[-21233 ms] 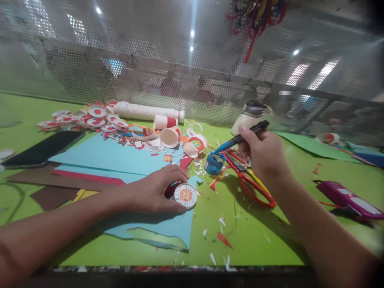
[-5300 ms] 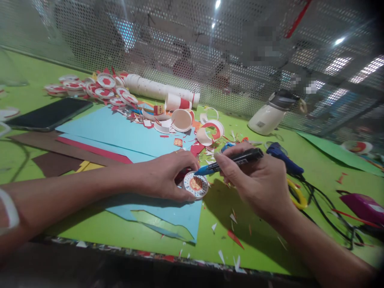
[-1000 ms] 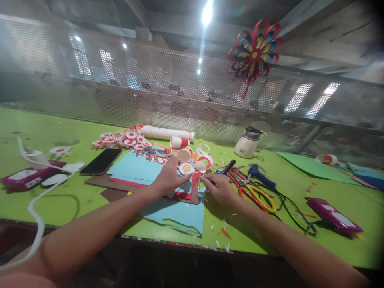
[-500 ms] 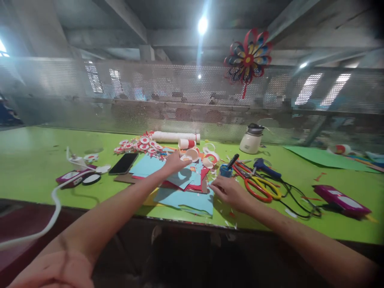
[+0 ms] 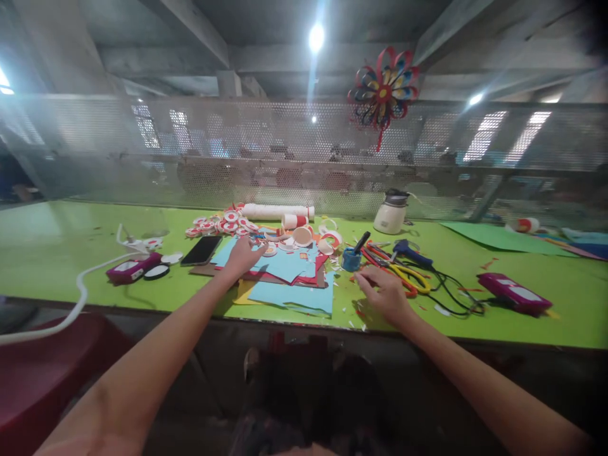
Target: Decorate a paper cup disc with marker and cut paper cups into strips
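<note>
My left hand (image 5: 243, 256) reaches over a stack of light blue paper sheets (image 5: 287, 294), its fingers stretched out and apart. A small round white disc (image 5: 270, 251) lies right by its fingertips; I cannot tell if they touch. Loosely bent, with a gap between thumb and forefinger, my right hand (image 5: 386, 292) is above the table's front part and seems to hold nothing. Just beyond it stands a blue pot (image 5: 351, 259) with a dark-handled tool (image 5: 363, 240) leaning out. Scissors with orange and yellow handles (image 5: 411, 277) lie partly behind the right hand.
Red-and-white paper rings (image 5: 223, 223) are heaped behind the phone (image 5: 201, 250). A white roll (image 5: 275, 212), a cut paper cup (image 5: 294, 221) and a cream jug (image 5: 391, 212) stand farther back. A blue glue gun (image 5: 412, 253) trails a black cable. Purple power strips (image 5: 514, 294) lie at both sides.
My left hand has drawn back leftward, and the white disc by its fingertips now lies farther left. My right hand has moved right, away from the papers. The view has shifted slightly.
</note>
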Demonstrator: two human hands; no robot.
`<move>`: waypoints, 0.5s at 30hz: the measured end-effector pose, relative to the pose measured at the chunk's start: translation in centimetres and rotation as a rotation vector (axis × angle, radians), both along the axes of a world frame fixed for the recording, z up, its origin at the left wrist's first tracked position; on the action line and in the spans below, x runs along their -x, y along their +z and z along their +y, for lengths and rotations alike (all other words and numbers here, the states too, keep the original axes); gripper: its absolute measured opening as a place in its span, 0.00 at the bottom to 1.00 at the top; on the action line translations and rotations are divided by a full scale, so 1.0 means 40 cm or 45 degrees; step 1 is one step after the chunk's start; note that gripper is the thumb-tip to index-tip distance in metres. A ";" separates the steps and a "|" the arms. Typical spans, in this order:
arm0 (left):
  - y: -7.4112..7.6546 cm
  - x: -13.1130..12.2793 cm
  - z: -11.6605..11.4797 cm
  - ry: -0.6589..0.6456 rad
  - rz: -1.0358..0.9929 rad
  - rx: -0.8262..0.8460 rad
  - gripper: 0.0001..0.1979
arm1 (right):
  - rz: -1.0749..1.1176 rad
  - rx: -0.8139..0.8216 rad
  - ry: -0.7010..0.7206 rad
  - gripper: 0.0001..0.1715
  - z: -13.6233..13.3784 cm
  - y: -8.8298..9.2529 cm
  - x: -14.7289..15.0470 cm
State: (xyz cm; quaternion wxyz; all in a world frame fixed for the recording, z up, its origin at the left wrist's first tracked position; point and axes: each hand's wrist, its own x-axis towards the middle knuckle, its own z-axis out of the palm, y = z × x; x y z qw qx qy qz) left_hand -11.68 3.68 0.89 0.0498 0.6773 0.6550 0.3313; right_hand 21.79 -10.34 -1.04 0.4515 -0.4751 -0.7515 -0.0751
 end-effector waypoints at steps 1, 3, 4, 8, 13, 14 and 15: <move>0.006 0.000 -0.001 0.004 -0.010 0.000 0.14 | 0.009 -0.028 -0.029 0.13 -0.007 0.000 -0.009; 0.014 0.003 -0.011 0.004 -0.029 0.009 0.08 | 0.024 -0.089 -0.096 0.12 -0.021 -0.005 -0.034; 0.014 0.005 -0.023 -0.006 -0.038 0.008 0.07 | 0.029 -0.117 -0.132 0.11 -0.027 -0.010 -0.048; -0.014 0.029 -0.112 -0.072 -0.080 0.025 0.06 | 0.037 -0.168 -0.285 0.11 -0.044 -0.044 -0.106; -0.074 0.070 -0.245 -0.241 -0.124 0.027 0.11 | -0.027 -0.117 -0.451 0.15 -0.028 -0.081 -0.146; -0.083 0.073 -0.261 -0.235 -0.116 -0.027 0.11 | -0.039 -0.107 -0.480 0.16 -0.023 -0.086 -0.151; -0.090 0.074 -0.272 -0.208 -0.098 -0.117 0.10 | -0.045 -0.103 -0.509 0.17 -0.018 -0.090 -0.154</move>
